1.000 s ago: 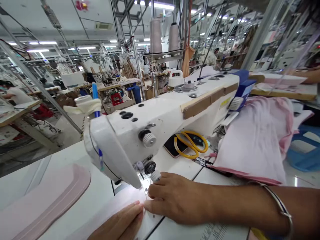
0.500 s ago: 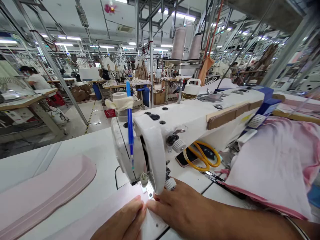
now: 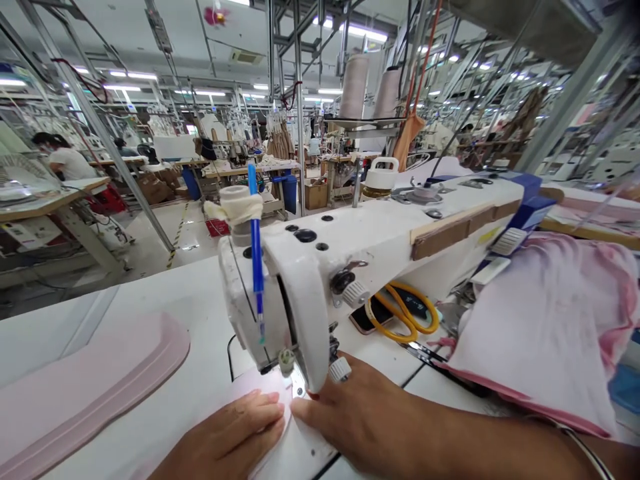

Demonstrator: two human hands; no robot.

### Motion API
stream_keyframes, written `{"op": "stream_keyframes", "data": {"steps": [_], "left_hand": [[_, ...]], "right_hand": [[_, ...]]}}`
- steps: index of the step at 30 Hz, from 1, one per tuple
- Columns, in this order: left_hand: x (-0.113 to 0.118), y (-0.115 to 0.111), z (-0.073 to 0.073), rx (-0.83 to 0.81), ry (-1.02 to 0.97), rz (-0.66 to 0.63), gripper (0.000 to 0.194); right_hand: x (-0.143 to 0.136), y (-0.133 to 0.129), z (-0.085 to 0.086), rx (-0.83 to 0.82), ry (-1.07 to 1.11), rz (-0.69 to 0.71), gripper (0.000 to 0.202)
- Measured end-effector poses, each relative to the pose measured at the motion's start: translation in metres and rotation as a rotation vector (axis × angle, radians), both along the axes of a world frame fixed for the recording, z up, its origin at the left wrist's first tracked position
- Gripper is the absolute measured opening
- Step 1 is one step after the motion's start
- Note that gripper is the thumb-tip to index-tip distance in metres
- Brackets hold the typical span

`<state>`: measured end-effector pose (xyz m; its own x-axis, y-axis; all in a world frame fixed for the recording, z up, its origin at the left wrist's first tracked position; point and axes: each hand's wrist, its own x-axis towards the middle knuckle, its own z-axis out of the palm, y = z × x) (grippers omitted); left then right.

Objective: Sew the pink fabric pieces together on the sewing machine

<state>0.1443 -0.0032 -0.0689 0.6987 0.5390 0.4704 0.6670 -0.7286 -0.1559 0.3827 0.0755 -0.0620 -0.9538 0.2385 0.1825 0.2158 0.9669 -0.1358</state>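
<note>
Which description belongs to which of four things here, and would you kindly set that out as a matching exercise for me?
Column one
1. left hand
2. pen
3. scissors
4. thread cones

Column two
a. yellow-handled
b. standing on a raised stand
c. on pale pink fabric
d. blue, roughly upright

Pairs: 1-c, 2-d, 3-a, 4-b

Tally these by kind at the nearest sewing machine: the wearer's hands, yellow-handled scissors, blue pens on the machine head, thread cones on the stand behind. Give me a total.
Hands: 2 (left hand, right hand)
Yellow-handled scissors: 1
Blue pen: 1
Thread cones: 2 (taller-looking cone, shorter-looking cone)
Total: 6
</note>
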Motion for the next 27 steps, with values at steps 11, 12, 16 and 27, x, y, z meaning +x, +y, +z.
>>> {"op": "stream_keyframes", "data": {"steps": [11, 12, 16, 27], "left_hand": [[0.034, -0.014, -0.022, 0.205, 0.093, 0.340, 0.045], [0.036, -0.015, -0.024, 0.213, 0.077, 0.360, 0.045], [0.049, -0.019, -0.032, 0.242, 0.092, 0.434, 0.041], [0.030, -0.038, -0.002, 0.022, 0.210, 0.250, 0.039]], "right_hand": [[-0.001, 0.000, -0.014, 0.007, 0.105, -0.028, 0.021], [-0.001, -0.001, -0.014, 0.008, 0.108, -0.039, 0.020], [-0.001, -0.002, -0.012, 0.014, 0.101, -0.055, 0.022], [0.007, 0.002, -0.013, 0.008, 0.155, -0.020, 0.028]]}}
